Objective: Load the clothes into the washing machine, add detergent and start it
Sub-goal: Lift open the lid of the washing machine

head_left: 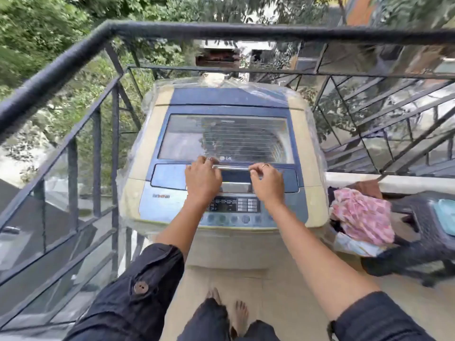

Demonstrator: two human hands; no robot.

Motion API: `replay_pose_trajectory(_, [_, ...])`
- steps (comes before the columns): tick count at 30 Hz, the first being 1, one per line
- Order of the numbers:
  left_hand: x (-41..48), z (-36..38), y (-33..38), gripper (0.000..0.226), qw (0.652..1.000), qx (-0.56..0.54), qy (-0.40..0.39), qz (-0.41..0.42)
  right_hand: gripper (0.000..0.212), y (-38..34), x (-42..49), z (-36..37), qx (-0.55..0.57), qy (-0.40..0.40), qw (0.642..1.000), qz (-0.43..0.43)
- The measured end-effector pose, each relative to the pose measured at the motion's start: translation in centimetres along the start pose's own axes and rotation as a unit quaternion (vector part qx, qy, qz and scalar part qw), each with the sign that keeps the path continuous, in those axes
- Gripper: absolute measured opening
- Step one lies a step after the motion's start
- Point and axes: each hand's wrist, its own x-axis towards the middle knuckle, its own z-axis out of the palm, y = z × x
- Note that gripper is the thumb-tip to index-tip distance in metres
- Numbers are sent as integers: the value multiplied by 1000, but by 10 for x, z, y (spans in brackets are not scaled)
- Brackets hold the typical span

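A top-loading washing machine [221,168] in cream and blue stands on a balcony floor [283,291], its back to the far railing [221,33], with its clear-windowed lid [225,137] down and flat. Both hands reach to the chrome handle [231,167] along the lid's front edge: the left hand [202,179] has its fingers curled over the handle's left end, the right hand [267,182] has its fingers bent at the right end, touching the bar, though how firmly either grips cannot be told. A ring shows on each hand. Just below the hands lies the control panel [234,205], a small display and rows of buttons at the machine's near edge. A sheet of clear plastic [246,82] drapes the machine's rear and sides. To the machine's right, beside its front corner, a heap of clothes [362,217] topped by a pink patterned garment rests against a dark plastic chair [423,230]. Dark rolled-up sleeves [138,291] cover the person's upper arms, and bare feet [240,313] stand on the floor before the machine. Trees fill the space beyond the railing.
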Motion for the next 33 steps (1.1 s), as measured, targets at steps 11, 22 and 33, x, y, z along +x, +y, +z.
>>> replay_pose_trajectory(11, [-14, 3, -26, 34, 995, 64, -75, -24, 37, 1, -10, -1, -176, -149, 972, -41])
replay_pose_trajectory(22, [-20, 3, -15, 38, 987, 94, -123, -52, 42, -14, -6, -1, -278, -265, 923, -22])
replay_pose_trajectory(33, [-7, -27, -4, 84, 973, 170, -155, -20, 36, -31, 1, -21, -286, -278, 916, -47])
